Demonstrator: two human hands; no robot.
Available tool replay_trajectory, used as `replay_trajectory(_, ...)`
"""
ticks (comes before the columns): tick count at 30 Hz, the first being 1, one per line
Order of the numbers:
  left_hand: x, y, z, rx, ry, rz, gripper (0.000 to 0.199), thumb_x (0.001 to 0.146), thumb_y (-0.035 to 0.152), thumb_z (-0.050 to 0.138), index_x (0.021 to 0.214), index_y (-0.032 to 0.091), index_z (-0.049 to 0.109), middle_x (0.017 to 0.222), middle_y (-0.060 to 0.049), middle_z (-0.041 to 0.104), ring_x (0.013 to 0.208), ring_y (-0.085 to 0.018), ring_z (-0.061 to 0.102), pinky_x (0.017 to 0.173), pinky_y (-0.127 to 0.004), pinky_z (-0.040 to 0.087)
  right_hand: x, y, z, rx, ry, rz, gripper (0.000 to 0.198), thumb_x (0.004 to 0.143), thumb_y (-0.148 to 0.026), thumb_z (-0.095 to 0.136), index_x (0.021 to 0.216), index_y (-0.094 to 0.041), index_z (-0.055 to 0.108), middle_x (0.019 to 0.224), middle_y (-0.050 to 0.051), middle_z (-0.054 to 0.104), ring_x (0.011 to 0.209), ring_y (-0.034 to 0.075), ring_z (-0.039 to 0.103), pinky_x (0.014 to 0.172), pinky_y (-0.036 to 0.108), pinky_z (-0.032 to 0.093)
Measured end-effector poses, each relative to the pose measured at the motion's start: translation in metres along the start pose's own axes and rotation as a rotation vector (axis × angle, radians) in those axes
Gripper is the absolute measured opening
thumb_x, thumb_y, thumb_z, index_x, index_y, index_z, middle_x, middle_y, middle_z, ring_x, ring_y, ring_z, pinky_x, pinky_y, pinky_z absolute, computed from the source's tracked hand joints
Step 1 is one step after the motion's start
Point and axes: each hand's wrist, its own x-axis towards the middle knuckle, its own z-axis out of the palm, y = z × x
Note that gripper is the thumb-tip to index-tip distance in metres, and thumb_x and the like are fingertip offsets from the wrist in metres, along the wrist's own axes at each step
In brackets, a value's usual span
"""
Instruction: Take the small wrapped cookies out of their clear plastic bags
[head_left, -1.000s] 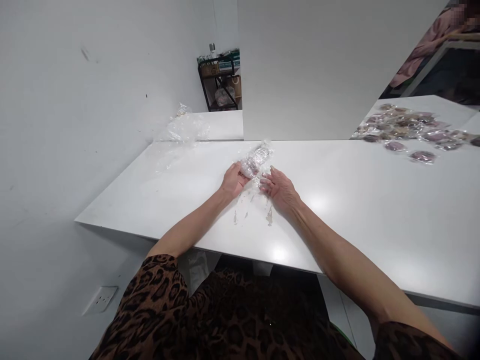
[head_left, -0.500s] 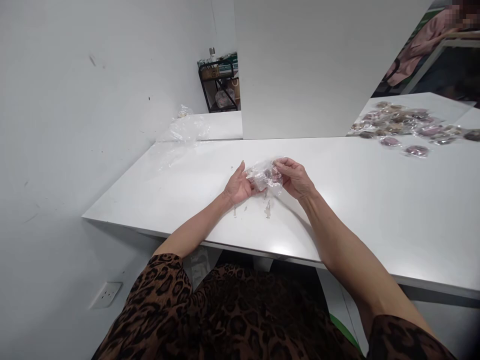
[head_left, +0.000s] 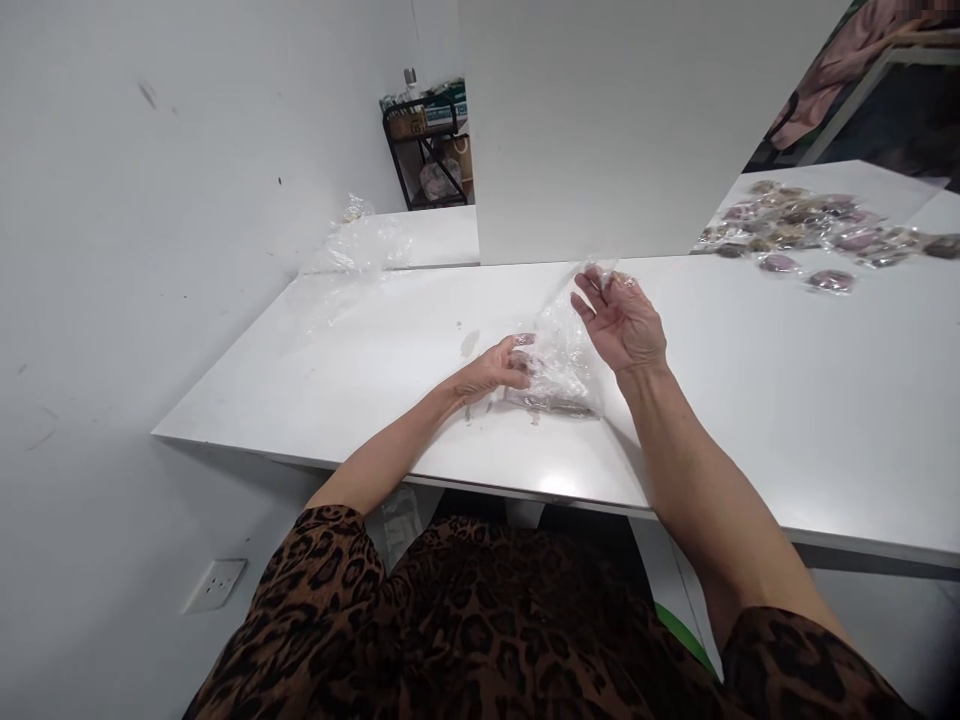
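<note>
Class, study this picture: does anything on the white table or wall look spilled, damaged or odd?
Yes: irregular greyish patches mar the smooth white tabletop near the person's left hand; whether residue or wear is unclear. Grey scuff-like marks also interrupt the plain white wall.

Brown-and-black leopard-print top (head_left: 480, 640), short sleeves (head_left: 319, 560)

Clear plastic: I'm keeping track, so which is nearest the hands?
The crinkled piece between the left hand and right hand; the plastic heap lies far left, the wrapped packets far right.
</note>
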Motion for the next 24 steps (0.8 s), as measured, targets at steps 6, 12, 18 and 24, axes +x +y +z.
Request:
replay_trajectory(6, 0.005, -0.006, 0.006, 0.027, 0.201, 0.097, 0.022, 0.08, 0.026, 0.085, 0.092, 0.012, 0.074, 0.09, -0.005, 0.073, 0.084, -0.013, 0.066, 0.1, -0.036, 0.047, 0.001, -0.01, -0.005, -0.063, 0.03, -0.057, 0.021, 0.083, -0.042, 0.081, 0.091, -0.031, 0.066, 0.119, -0.003, 0.075, 0.128, 0.021, 0.066, 0.102, 0.044, 0.059)
replay_trajectory(12, 0.006, 0.002, 0.007, -0.219, 0.404, 0.192, 0.015, 0.094, 0.026, 0.071, 0.091, 0.017, 0.059, 0.097, -0.004, 0.076, 0.086, -0.019, 0.076, 0.097, -0.04, 0.053, 0.011, -0.008, -0.018, -0.153, 0.123, -0.031, 0.034, 0.087, -0.063, 0.071, 0.092, -0.03, 0.063, 0.123, 0.005, 0.069, 0.129, 0.027, 0.062, 0.103, 0.051, 0.057)
replay_trajectory(18, 0.009, 0.007, 0.002, -0.397, 0.644, 0.245, 0.018, 0.094, 0.026, 0.072, 0.096, 0.018, 0.055, 0.09, -0.003, 0.074, 0.087, -0.019, 0.077, 0.095, -0.038, 0.056, -0.001, 0.003, -0.002, -0.421, -0.082, 0.031, 0.06, 0.072, -0.071, 0.083, 0.113, -0.031, 0.064, 0.134, 0.006, 0.065, 0.14, 0.032, 0.052, 0.111, 0.056, 0.049)
replay_trajectory(24, 0.007, 0.011, -0.004, -0.436, 0.666, 0.29, 0.022, 0.092, 0.034, 0.073, 0.099, 0.02, 0.057, 0.099, -0.007, 0.075, 0.102, -0.025, 0.077, 0.094, -0.039, 0.058, -0.011, 0.016, 0.003, -0.579, 0.014, 0.041, 0.036, 0.073, -0.044, 0.092, 0.09, -0.023, 0.069, 0.104, 0.004, 0.072, 0.109, 0.023, 0.068, 0.098, 0.043, 0.057)
